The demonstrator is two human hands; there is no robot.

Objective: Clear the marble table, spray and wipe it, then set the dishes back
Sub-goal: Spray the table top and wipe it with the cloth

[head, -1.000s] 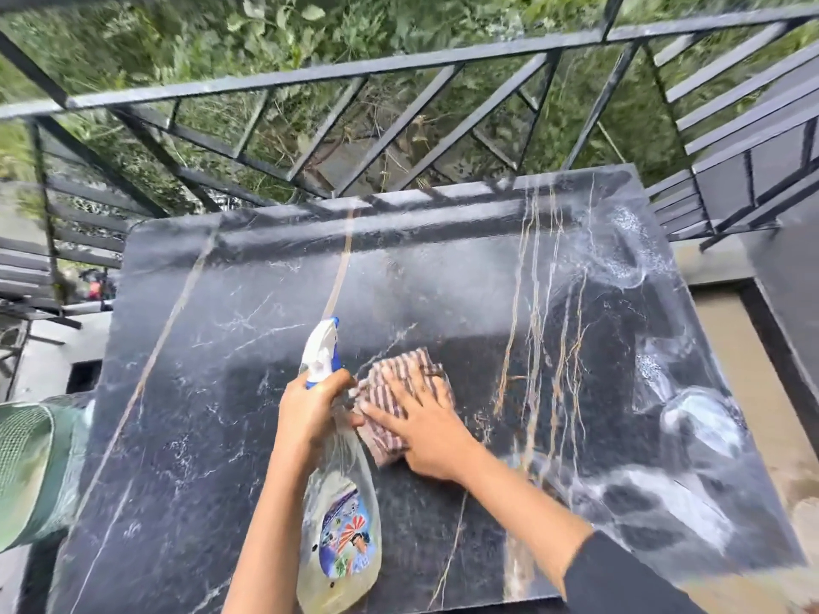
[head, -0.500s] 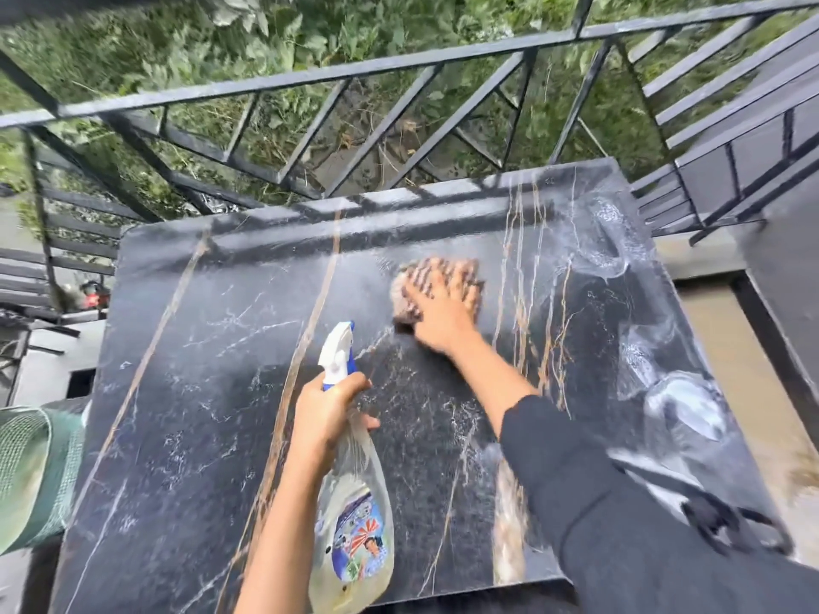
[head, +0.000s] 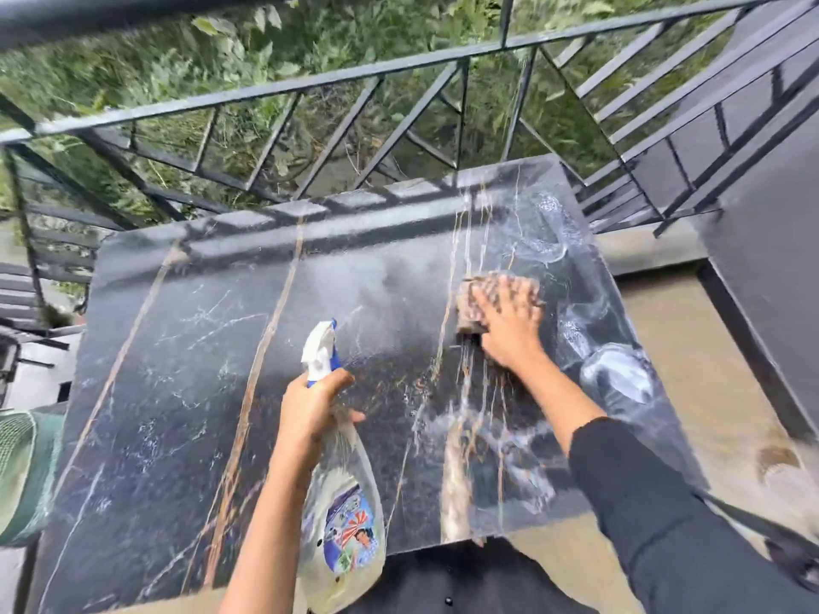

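Observation:
The black marble table with gold and white veins fills the middle of the view and carries no dishes. My right hand lies flat with spread fingers on a striped brown-and-white cloth, pressing it on the far right part of the top. My left hand grips the neck of a clear spray bottle with a white-and-blue nozzle, held above the table's near middle. Wet smears show on the right side of the marble.
A black metal railing runs along the far and right sides, with green plants beyond it. A green mesh item sits at the left edge. Tan floor lies to the right of the table.
My right hand has slid the cloth from the near middle out to the far middle, then rightward to the far right. The left hand still holds the spray bottle in about the same place.

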